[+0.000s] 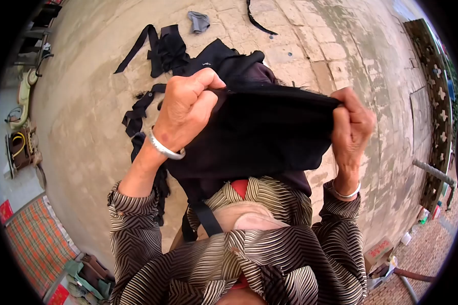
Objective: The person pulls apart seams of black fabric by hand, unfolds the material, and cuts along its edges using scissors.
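A dark black cloth is stretched between my two hands, above my lap. My left hand, with a silver bangle at its wrist, pinches the cloth's upper left edge with fingers closed. At the opposite end my right hand is closed round the upper right corner. The cloth's upper edge looks frayed near my left hand. Beyond it, more black fabric lies heaped on the ground, with a small white mark on it. Black fabric strips trail down to the left. My fingertips are partly hidden by the fabric.
A grey cloth scrap and a black strap lie on the paved ground. An orange plaid cloth is at the lower left. A pierced wall and a pole stand at the right, above a cardboard box.
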Motion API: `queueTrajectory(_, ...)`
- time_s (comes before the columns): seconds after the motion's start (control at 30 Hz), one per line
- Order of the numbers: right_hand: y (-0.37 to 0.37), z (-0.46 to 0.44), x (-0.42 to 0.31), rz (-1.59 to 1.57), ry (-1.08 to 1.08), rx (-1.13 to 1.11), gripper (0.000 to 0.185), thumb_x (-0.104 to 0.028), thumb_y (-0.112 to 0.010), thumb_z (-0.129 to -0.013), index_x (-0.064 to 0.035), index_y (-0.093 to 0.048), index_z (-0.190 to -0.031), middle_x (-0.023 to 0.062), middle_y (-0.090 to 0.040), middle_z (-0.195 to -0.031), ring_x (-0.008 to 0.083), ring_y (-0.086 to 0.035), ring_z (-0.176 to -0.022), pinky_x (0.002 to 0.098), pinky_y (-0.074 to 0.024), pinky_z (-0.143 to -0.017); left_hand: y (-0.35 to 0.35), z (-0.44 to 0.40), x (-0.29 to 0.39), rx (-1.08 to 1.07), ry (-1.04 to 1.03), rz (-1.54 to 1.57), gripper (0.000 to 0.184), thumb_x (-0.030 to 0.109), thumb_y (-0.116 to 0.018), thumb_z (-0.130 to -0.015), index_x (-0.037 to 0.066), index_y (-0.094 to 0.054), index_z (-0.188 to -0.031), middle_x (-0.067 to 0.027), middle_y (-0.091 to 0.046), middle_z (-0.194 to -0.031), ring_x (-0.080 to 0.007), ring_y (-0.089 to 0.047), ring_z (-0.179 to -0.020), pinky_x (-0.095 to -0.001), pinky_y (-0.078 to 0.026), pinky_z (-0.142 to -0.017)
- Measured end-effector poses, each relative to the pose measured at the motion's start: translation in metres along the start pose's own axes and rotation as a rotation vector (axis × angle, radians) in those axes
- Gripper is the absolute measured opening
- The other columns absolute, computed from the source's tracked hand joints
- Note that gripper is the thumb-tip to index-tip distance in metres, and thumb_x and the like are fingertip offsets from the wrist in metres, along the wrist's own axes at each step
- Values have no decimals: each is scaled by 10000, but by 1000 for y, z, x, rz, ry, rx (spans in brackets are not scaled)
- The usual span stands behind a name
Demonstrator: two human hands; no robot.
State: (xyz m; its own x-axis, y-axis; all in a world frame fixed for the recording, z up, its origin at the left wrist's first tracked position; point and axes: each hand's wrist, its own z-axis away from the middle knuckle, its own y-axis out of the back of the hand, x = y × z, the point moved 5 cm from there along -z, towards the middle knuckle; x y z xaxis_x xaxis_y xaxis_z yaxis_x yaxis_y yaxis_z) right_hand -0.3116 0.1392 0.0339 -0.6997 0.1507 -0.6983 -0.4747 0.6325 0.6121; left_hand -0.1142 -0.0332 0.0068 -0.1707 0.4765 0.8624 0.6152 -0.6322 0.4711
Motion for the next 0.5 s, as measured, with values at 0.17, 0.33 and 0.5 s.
queueTrajectory(0.17,14,-25,-4,-12,-9,-30,115,35,-449,-750,21,-562,-754,51,-339,-565,88,-356,-516,259,-307,-479,13,-3,21,-189,94,159,133,6,-486,-775,-61,-596,-812,-4,-425,-527,-38,-378,-480,-253,-287,-446)
queueTrajectory(0.33,-40,6,46,230,-97,-418,167,-72,-514,-798,3,-615,-909,225,-601,-809,411,-579,-739,436,-459,-665,-12,-3,-11,-290,297,291,143,65,-516,-815,-45,-600,-780,55,-439,-572,-21,-374,-548,-241,-296,-476)
queueTrajectory(0.5,-37,-6,5,136,175,-166,245,-60,-552,-806,-8,-611,-1038,191,-604,-1007,363,-590,-893,392,-474,-799,-15,-3,-6,-280,340,226,133,92,-531,-835,-6,-561,-750,84,-423,-654,-15,-340,-608,-219,-280,-548)
